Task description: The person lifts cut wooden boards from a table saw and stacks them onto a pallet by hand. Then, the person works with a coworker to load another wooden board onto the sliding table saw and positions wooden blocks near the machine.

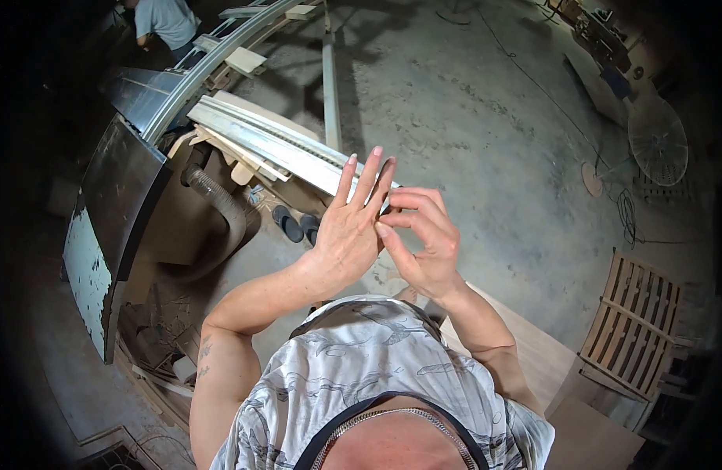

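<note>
Raised close together before the patterned shirt [361, 345]: left hand [341, 239] and right hand [431, 243]. On the left, with the back turned up to the camera, three fingers seen stretched and spread apart, pointing away from the body, with nothing visible in hold. On the right, curled fingers [422, 205] and bent thumb, brought to the inner edge of the left hand, seemingly touching it; impossible to tell about a firm pinch, or about any small thing between the tips.

Beyond the left hand and to its left, the long white rail [271, 153]. Running with its long axis from upper left toward lower right, and passing in this view behind the left fingers. Nearer to the left hand; no contact to be seen. On its near side, a ribbed hose [220, 197] and dark shoes [287, 225].
</note>
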Motion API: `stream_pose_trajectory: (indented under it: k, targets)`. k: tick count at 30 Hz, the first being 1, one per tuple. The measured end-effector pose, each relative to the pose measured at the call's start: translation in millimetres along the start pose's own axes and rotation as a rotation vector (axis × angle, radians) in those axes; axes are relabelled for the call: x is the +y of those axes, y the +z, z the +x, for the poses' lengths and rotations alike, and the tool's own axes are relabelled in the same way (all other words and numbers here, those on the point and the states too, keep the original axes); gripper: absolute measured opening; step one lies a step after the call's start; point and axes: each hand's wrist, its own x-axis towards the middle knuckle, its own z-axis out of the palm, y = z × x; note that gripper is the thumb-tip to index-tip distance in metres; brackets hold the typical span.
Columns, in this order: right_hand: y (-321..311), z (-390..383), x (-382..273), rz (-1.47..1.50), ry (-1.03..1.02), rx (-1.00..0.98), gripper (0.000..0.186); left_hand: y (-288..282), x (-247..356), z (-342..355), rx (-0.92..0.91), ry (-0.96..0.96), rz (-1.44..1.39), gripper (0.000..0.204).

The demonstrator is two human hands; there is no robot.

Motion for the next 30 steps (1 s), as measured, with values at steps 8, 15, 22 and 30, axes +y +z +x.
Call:
stream_pose_trajectory:
  k: [8, 15, 22, 30]
  targets:
    - [-73, -4, 37, -0.035, 0.136, 0.053, 0.023, 16, 43, 72, 0.102, 0.076, -0.075, 0.022]
    - [-115, 3, 87, 0.035, 0.144, 0.039, 0.035, 47, 54, 117, -0.056, 0.137, -0.362, 0.023]
    - [-133, 22, 114, -0.147, 0.076, 0.131, 0.051, 59, 40, 182, 0.278, 0.252, -0.520, 0.022]
    - [-140, 54, 154, -0.303, -0.022, 0.132, 0.051, 76, 19, 229, 0.242, 0.215, -0.434, 0.043]
